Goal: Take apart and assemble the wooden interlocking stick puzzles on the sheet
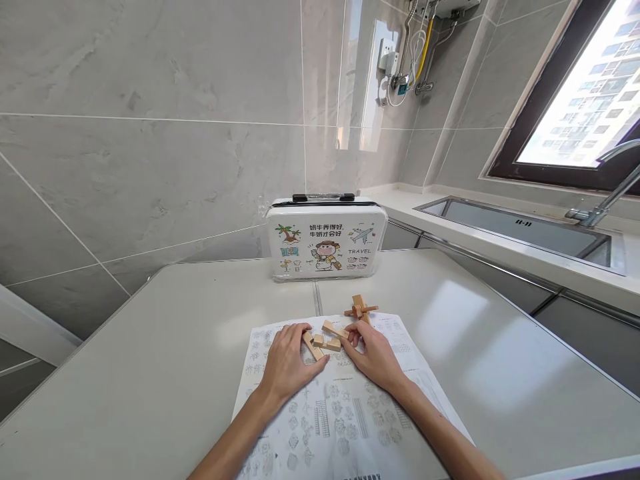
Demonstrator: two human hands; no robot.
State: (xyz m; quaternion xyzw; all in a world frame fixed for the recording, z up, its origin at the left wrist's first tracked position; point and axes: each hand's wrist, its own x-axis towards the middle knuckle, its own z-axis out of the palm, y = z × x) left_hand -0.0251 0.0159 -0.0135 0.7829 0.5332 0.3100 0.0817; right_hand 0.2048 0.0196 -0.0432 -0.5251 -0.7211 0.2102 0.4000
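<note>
On a printed sheet (350,413) near the middle of the white surface (175,347), the left hand (287,363) and right hand (375,357) each pinch loose wooden blocks (327,339); an assembled wooden cross (360,309) sits just beyond.

Grey marbled wall tiles (150,167) rise behind the white bench (150,347). At the far right, a steel sink (525,230) with a faucet (607,197) lies beneath a dark-framed window (585,100) bright with daylight. Hoses (417,57) and a socket (387,57) hang on the far wall.

Left hand (286,363) and right hand (374,360) nearly meet, forearms extended.
</note>
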